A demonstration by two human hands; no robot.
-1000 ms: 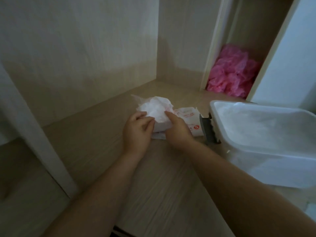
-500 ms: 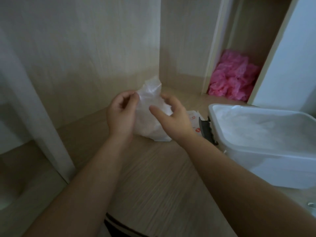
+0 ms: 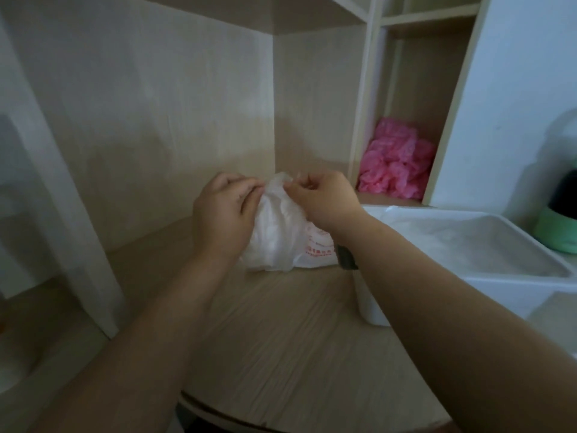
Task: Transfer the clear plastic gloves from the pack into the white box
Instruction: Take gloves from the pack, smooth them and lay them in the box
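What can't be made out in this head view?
All head view.
- pack: red print too blurred to read, partly behind the right hand.
- clear gloves: crumpled wad, count unclear.
- dark object beside the white box: mostly hidden by the right forearm.
- green object: cut off by the frame's right edge.
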